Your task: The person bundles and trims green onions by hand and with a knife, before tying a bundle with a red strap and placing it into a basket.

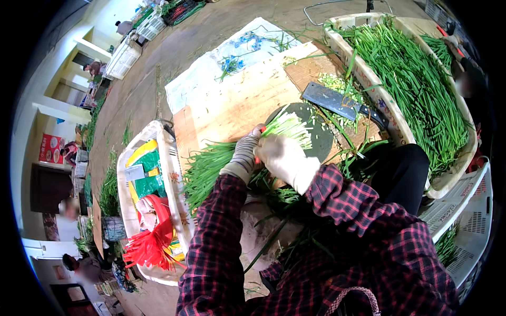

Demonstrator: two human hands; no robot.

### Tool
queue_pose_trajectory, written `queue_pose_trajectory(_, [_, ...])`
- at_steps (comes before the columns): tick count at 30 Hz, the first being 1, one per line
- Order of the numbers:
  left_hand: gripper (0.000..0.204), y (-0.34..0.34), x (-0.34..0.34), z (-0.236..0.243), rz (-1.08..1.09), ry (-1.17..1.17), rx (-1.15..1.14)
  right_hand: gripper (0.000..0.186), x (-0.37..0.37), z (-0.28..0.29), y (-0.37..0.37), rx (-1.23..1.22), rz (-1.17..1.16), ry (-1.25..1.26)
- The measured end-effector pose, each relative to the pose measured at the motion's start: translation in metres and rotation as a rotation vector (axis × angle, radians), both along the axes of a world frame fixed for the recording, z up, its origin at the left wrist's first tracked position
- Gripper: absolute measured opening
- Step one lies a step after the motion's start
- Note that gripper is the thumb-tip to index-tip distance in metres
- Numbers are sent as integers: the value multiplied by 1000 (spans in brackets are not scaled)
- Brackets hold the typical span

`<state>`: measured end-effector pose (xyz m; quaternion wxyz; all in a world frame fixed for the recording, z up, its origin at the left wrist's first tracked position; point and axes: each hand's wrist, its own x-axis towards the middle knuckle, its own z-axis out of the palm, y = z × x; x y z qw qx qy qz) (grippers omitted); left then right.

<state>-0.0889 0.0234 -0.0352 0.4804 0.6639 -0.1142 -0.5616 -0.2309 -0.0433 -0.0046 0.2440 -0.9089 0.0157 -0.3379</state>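
A bunch of green chives [208, 171] lies across the wooden board, with its pale cut ends pointing to the far right over a dark round mat [322, 138]. My left hand [244, 154], in a striped glove, is closed around the stems. Close against it is my right hand [282, 157] in a white glove, slightly blurred, fingers curled shut at the bunch. A red tie [257, 159] shows between the hands; its grip is partly hidden by the fingers. Right of the bunch, a cleaver [332, 101] with a black handle rests among chopped stem bits.
On the right stands a large basket [390, 108] heaped with chives. The left basket [176, 192] holds red tie strips [151, 239], a green package [149, 176] and a small flat blade [135, 173]. A white sheet [205, 73] lies beyond the board [232, 113]. Other people work farther left.
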Motion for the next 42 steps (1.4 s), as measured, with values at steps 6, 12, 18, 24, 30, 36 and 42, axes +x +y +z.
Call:
queue_pose_trajectory(6, [114,-2,23,-31,-504,-858,-43,20,21,-28,-46,235,-236,307])
queue_pose_trajectory(12, [55,11,28,11,-240,-369,-116,22,33,-10,-52,340,-181,613])
queue_pose_trajectory(18, [31,-2,26,-38,-25,-905,-57,22,32,-9,-52,346,-140,546])
queue_pose_trajectory(24, [26,-8,-24,21,-210,-1436,229,27,20,-14,-65,134,-41,543])
queue_pose_trajectory(30, [17,13,-53,4,290,-1472,-129,28,19,-1,-51,77,-40,694])
queue_pose_trajectory(36, [23,21,-23,-60,366,-1120,-220,16,33,0,-35,-169,-98,293])
queue_pose_trajectory(42, [27,14,-27,-41,254,-997,-222,27,40,-16,-61,108,-148,443])
